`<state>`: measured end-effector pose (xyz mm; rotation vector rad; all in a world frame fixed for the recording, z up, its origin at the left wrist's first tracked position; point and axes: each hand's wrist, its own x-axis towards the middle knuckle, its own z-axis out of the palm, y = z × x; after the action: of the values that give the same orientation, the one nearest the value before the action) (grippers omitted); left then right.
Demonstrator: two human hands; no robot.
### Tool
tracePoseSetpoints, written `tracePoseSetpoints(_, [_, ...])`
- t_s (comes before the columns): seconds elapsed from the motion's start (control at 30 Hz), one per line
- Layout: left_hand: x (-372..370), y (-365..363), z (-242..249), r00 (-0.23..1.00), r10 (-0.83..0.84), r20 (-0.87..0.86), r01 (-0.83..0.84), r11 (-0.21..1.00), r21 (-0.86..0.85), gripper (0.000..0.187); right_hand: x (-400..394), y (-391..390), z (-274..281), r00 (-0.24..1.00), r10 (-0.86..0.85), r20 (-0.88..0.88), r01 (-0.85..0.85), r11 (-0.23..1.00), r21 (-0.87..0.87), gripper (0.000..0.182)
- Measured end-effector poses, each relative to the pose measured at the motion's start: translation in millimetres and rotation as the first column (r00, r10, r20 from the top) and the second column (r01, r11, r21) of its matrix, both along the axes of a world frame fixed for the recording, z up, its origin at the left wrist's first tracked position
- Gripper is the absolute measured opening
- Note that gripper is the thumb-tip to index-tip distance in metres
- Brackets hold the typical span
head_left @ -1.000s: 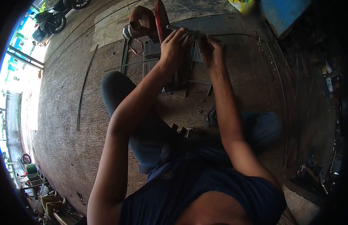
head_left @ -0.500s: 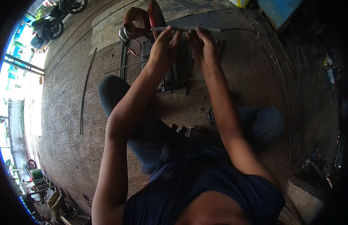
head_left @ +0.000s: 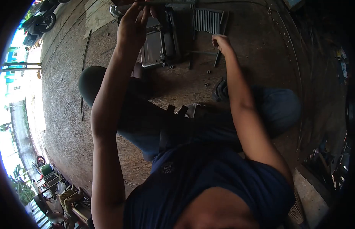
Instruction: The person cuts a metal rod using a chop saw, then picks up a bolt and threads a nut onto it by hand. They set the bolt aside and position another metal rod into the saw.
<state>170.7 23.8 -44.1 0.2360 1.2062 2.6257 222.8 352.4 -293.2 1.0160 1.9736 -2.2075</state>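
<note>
A long ribbed rod [head_left: 173, 1] lies level across the top edge of the view. My left hand [head_left: 136, 17] is closed on it near its left part, the fingers partly cut off by the frame edge. My right hand [head_left: 220, 40] is off the rod, its fingers curled together just below a row of grey metal rods [head_left: 207, 21]; whether anything small is between them is hidden. Close under its fingers is the end of a thin dark bar [head_left: 217, 59]. Left of the rods stands a metal machine [head_left: 160, 42] with a clamp-like frame.
Small metal rings [head_left: 209, 71] lie on the wooden floor [head_left: 66, 114]. A thin long rod [head_left: 85, 53] lies at the left. My bent knees [head_left: 94, 82] are on both sides. Motorbikes [head_left: 47, 23] stand at the upper left, and clutter [head_left: 70, 196] lies at the lower left.
My right hand has let go of the ribbed rod and moved down and right. My left hand has moved up and left with the rod. The view has shifted, showing the row of grey rods.
</note>
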Motion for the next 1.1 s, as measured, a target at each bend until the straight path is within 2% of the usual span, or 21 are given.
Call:
tracePoseSetpoints(0.07, [1,-2,-5,0.998,0.030,-0.062,-0.036,0.996,-0.087,0.036,26,-17,-31,0.970,0.124,0.211,-0.166,0.967,0.192,0.010])
tracePoseSetpoints(0.1, [4,-3,-7,0.998,0.030,-0.055,-0.035,0.995,-0.093,0.036,36,-26,-47,0.908,0.236,0.345,-0.346,0.889,0.301,0.009])
tracePoseSetpoints(0.13, [8,-3,-6,0.999,0.036,-0.016,-0.037,0.994,-0.098,0.035,43,-35,-71,0.817,0.317,0.482,-0.520,0.766,0.377,0.010])
tracePoseSetpoints(0.17, [13,-2,-5,0.999,0.044,0.023,-0.042,0.994,-0.102,0.034,51,-41,-102,0.764,0.329,0.555,-0.611,0.645,0.459,0.007])
tracePoseSetpoints(0.2, [16,-1,-5,0.998,0.050,0.025,-0.047,0.993,-0.107,0.034,57,-47,-128,0.710,0.327,0.624,-0.690,0.503,0.521,0.013])
tracePoseSetpoints(0.27, [21,3,-5,1.000,0.001,0.027,0.001,0.997,-0.071,0.033,81,-64,-148,0.772,0.278,0.572,-0.634,0.404,0.659,0.014])
tracePoseSetpoints(0.3, [24,1,-7,0.991,-0.029,-0.128,-0.005,0.966,-0.257,0.033,92,-73,-154,0.799,0.276,0.534,-0.601,0.401,0.692,0.014])
tracePoseSetpoints(0.33, [23,1,-5,0.991,-0.019,-0.135,-0.017,0.966,-0.259,0.033,98,-79,-160,0.826,0.273,0.493,-0.563,0.397,0.725,0.014])
tracePoseSetpoints(0.4, [22,3,0,0.994,0.055,0.095,-0.047,0.995,-0.083,0.032,103,-77,-171,0.840,0.304,0.450,-0.536,0.336,0.774,0.013])
tracePoseSetpoints(0.43, [23,2,3,0.994,0.064,0.088,-0.057,0.995,-0.078,0.032,102,-72,-178,0.849,0.331,0.413,-0.506,0.279,0.816,0.013])
tracePoseSetpoints(0.47, [24,1,6,0.995,0.066,0.079,-0.060,0.995,-0.075,0.032,93,-66,-187,0.852,0.331,0.406,-0.499,0.276,0.822,0.013])
tracePoseSetpoints(0.5, [24,-1,10,0.994,0.081,0.079,-0.075,0.994,-0.080,0.032,77,-59,-196,0.905,0.240,0.351,-0.422,0.612,0.669,0.013])
tracePoseSetpoints(0.53, [22,-2,14,0.992,0.096,0.077,-0.090,0.993,-0.083,0.032,61,-55,-198,0.937,0.132,0.324,-0.270,0.861,0.431,0.013])
tracePoseSetpoints(0.6, [18,-7,19,0.995,0.092,0.049,-0.090,0.995,-0.047,0.029,32,-51,-106,0.995,0.011,0.094,-0.015,0.999,0.040,0.015])
tracePoseSetpoints(0.67, [24,-9,36,0.990,0.117,0.079,-0.114,0.993,-0.040,0.031,-8,-42,-39,0.976,-0.173,-0.134,0.141,0.966,-0.219,0.012])
tracePoseSetpoints(0.73, [26,-12,44,0.992,0.122,0.039,-0.122,0.992,-0.019,0.030,-31,-39,57,0.904,-0.201,-0.377,0.073,0.942,-0.329,0.015])
tracePoseSetpoints(0.83, [19,-19,49,0.990,0.143,0.008,-0.143,0.989,0.023,0.029,-21,-57,186,0.677,0.034,-0.735,-0.163,0.981,-0.105,0.022])
tracePoseSetpoints(0.87, [16,-21,48,0.988,0.153,0.019,-0.154,0.987,0.041,0.029,-14,-68,217,0.671,0.038,-0.741,-0.167,0.981,-0.101,0.022])
tracePoseSetpoints(0.93, [17,-22,51,0.987,0.160,0.003,-0.160,0.986,0.037,0.029,3,-90,258,0.479,0.130,-0.868,-0.186,0.982,0.043,0.024])
tracePoseSetpoints(1.07, [17,-20,46,0.993,0.121,0.012,-0.122,0.991,0.063,0.028,20,-104,280,0.452,0.163,-0.877,-0.111,0.986,0.126,0.022])
tracePoseSetpoints(1.1, [18,-19,43,0.990,0.136,0.028,-0.138,0.988,0.065,0.027,21,-103,281,0.495,0.131,-0.859,-0.105,0.990,0.091,0.020])
